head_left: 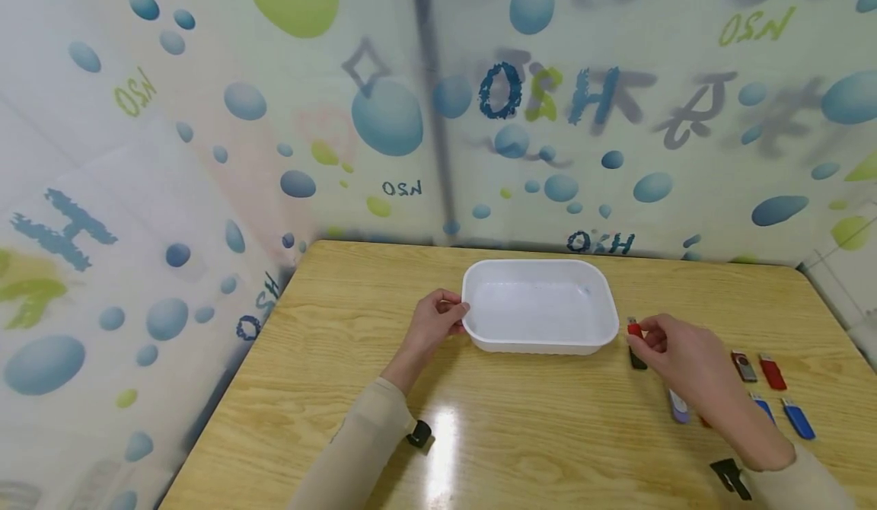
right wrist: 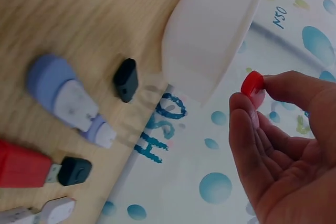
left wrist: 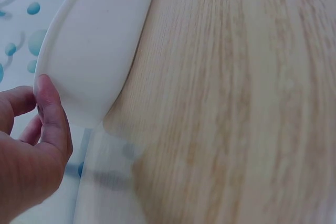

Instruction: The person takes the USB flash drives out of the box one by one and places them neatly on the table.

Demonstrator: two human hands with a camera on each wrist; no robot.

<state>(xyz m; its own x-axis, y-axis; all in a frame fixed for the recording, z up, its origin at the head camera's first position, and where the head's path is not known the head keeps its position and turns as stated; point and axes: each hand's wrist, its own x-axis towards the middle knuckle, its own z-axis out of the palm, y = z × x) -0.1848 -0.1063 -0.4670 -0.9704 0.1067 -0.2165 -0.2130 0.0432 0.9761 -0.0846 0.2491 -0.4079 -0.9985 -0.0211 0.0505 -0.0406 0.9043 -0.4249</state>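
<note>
A white plastic basin (head_left: 541, 346) stands near the back of the table. My left hand (head_left: 438, 316) pinches its left rim between thumb and fingers; the left wrist view shows that hand (left wrist: 44, 135) at the edge of the basin (left wrist: 100, 40). To the right of the basin, my right hand (head_left: 688, 354) holds a small red USB flash drive (head_left: 635, 329) by thumb and fingertips, its metal plug pointing away. In the right wrist view the fingers cover most of the red drive (right wrist: 253, 85). On the tabletop just below it lies a black USB drive (head_left: 638, 360).
A purple and white USB drive (head_left: 678, 407) lies partly under my right forearm. Farther right are a silver and red drive (head_left: 744, 367), a red one (head_left: 773, 373) and two blue ones, one of them here (head_left: 798, 420). A patterned curtain (head_left: 507, 175) hangs behind the table.
</note>
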